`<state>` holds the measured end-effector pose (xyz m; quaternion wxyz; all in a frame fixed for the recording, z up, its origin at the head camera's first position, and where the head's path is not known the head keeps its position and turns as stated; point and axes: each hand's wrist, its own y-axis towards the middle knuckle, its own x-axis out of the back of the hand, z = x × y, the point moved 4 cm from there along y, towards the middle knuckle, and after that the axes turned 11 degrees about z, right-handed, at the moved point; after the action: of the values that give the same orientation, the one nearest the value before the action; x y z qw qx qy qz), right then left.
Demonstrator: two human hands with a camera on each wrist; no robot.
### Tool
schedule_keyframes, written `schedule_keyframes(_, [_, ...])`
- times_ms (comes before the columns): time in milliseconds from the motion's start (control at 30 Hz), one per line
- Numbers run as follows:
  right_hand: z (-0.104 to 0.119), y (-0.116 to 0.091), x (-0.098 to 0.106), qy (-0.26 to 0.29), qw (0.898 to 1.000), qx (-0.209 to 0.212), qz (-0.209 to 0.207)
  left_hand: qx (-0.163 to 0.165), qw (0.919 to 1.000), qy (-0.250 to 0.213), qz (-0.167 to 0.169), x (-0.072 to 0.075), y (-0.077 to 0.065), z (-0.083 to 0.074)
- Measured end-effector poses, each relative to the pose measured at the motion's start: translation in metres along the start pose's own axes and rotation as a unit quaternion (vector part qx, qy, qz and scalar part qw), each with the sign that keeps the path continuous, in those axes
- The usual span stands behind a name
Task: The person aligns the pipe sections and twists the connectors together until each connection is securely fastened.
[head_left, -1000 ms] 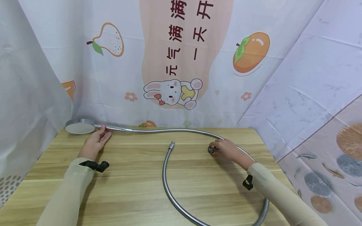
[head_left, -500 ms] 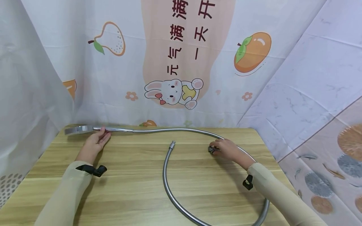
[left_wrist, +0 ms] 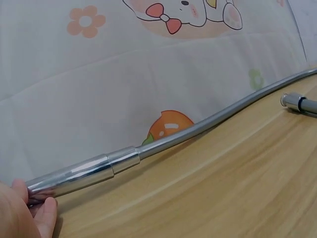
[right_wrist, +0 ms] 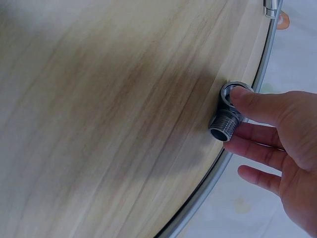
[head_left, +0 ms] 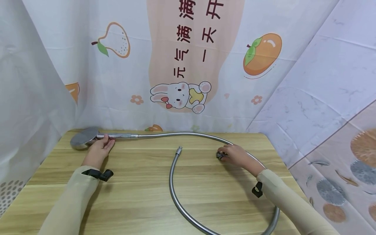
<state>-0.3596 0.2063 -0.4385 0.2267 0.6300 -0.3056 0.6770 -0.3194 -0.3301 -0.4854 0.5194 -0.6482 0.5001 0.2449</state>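
Note:
A chrome shower head (head_left: 84,138) lies at the far left of the table, its grey back facing up. My left hand (head_left: 99,149) grips its handle (left_wrist: 74,177) between thumb and fingers, close to the round head. A flexible metal hose (head_left: 173,189) runs from the handle along the back edge, then loops round on the right. Its loose end fitting (head_left: 179,150) points up mid-table. My right hand (head_left: 236,155) pinches a small threaded metal pipe fitting (right_wrist: 226,116), thumb on its ring end; the hose passes behind this hand.
The wooden table (head_left: 132,189) backs onto a printed curtain (head_left: 117,91). A marbled sheet (head_left: 308,98) hangs on the right. The hose loop reaches toward the table's front edge, under the right forearm.
The shower head has turned over in my left hand, from its pale face showing, through edge-on, to its grey back up. The right hand and its fitting hold still.

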Motion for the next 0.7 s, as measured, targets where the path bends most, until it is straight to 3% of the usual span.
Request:
schedule_keyframes(367, [0.0003,0.0008,-0.0003,0.003,1.0,-0.003,0.002,-0.03,0.9976,0.005,-0.063,-0.0037,0.0059,-0.0009])
schedule_keyframes(700, [0.0007,0.0011,0.0006,0.001,1.0,0.001,-0.005,0.002,0.9978,0.008,-0.065,-0.003,0.0053,-0.0033])
